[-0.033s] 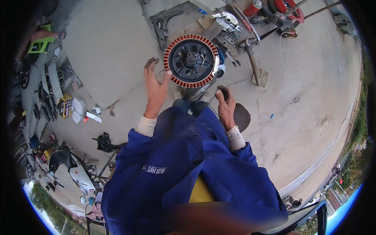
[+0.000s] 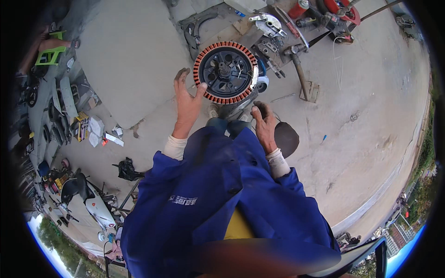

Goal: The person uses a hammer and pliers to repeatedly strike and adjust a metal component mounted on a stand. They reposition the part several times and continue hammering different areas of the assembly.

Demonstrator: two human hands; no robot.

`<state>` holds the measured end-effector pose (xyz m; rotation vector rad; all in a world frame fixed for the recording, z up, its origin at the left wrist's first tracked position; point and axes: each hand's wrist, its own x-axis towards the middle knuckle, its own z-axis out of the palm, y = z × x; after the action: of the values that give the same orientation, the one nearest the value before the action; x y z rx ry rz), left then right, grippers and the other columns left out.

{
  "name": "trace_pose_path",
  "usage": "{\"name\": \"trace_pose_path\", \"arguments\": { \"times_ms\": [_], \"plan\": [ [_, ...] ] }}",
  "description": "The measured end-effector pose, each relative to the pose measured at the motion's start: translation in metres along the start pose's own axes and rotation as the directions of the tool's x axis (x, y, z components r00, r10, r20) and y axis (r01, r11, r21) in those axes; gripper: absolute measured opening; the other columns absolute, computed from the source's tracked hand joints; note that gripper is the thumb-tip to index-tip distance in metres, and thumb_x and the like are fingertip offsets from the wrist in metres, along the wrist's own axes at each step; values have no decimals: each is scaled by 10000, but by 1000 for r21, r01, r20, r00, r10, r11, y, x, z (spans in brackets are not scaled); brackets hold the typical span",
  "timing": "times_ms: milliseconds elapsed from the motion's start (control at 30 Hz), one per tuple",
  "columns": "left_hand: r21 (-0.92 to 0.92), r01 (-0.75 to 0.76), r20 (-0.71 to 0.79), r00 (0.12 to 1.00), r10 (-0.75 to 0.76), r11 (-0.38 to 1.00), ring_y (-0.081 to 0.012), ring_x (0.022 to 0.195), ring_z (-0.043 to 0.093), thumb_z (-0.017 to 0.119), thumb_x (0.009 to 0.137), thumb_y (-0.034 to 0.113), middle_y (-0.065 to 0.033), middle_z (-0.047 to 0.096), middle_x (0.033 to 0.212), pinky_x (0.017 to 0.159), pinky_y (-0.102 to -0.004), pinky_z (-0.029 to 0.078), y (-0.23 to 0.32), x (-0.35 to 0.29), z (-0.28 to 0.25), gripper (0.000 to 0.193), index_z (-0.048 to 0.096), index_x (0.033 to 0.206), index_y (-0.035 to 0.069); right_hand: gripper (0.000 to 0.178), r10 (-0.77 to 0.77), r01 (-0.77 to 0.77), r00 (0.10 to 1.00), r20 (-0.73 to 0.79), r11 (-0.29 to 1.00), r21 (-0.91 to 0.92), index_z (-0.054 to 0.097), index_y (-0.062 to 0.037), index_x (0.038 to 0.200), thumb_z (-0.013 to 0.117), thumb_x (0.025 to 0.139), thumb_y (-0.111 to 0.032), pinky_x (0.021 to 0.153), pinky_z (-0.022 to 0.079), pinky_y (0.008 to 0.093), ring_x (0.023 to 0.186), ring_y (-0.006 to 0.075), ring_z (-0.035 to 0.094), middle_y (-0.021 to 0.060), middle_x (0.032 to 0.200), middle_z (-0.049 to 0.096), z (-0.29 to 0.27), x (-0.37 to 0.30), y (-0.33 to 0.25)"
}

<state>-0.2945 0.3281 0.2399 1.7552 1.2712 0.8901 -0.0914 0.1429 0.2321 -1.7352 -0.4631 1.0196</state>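
A round motor stator (image 2: pixel 224 72), with copper-coloured windings around a dark hub and a shaft in its middle, lies in front of me. My left hand (image 2: pixel 187 106) is open at its left side, thumb and fingers apart. The thumb tip is by the lower left of the winding ring; whether it touches, I cannot tell. Below the stator's right side, my right hand (image 2: pixel 266 127) has its fingers curled toward the thumb. What it holds, if anything, is hidden. A thin rod (image 2: pixel 283 97) lies beyond it on the ground.
A hammer (image 2: pixel 300 74) lies right of the stator, near pliers (image 2: pixel 274 66) and a metal brake plate (image 2: pixel 268 25). A red can (image 2: pixel 299 8) stands further back. A dark round seat (image 2: pixel 286 139) is by my right wrist. A white scooter (image 2: pixel 95 206) stands at left.
The view has shifted slightly. My right hand has moved a little left, its thumb and fingers slightly lower. The left hand keeps its place beside the stator.
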Motion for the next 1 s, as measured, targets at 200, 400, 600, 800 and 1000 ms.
{"name": "trace_pose_path", "arguments": {
  "times_ms": [200, 400, 600, 800, 1000],
  "plan": [
    [201, -46, 20, 999, 43, 978, -404, 1433, 372, 788, 910, 191, -228, 408, 1531, 1207, -494, 304, 21, 1, 20, 687, 442, 1464, -23, 468, -23, 17, 992, 127, 999, 47, 604, 46, 1342, 693, 1018, -280, 899, 542, 326, 1006, 189, 685, 160, 1146, 729, 14, 7, -24],
    [359, -237, 131, 971, 202, 903, -366, 1428, 389, 797, 891, 182, -194, 497, 1480, 1205, -472, 315, 49, -1, 23, 579, 569, 1398, 21, 513, 5, -15, 990, 139, 997, 72, 593, 67, 1334, 710, 992, -297, 883, 556, 335, 982, 218, 711, 189, 1135, 736, -20, 26, 21],
    [389, -144, 125, 987, 103, 910, -338, 1389, 442, 798, 898, 166, -188, 522, 1456, 1177, -442, 356, 61, 0, 48, 530, 606, 1360, -9, 479, 153, -159, 986, 68, 984, 86, 640, 71, 1282, 701, 987, -302, 817, 546, 309, 885, 163, 672, 132, 1055, 735, -81, 25, 79],
    [300, -49, 46, 998, 37, 953, -258, 1241, 574, 767, 932, 121, -158, 586, 1363, 1086, -380, 444, 56, 7, 59, 422, 655, 1316, -14, 466, 241, -242, 970, 26, 966, 91, 657, 67, 1251, 696, 993, -318, 814, 533, 299, 885, 161, 649, 120, 1022, 722, -132, 13, 119],
    [228, 59, 9, 998, -62, 972, -245, 1160, 617, 755, 948, 109, -148, 626, 1264, 1063, -366, 459, 47, 13, 61, 309, 689, 1222, -17, 453, 300, -300, 954, 28, 953, 35, 670, 37, 1247, 700, 984, -330, 832, 538, 326, 876, 189, 671, 116, 984, 737, -150, 13, 139]
  ]
}}
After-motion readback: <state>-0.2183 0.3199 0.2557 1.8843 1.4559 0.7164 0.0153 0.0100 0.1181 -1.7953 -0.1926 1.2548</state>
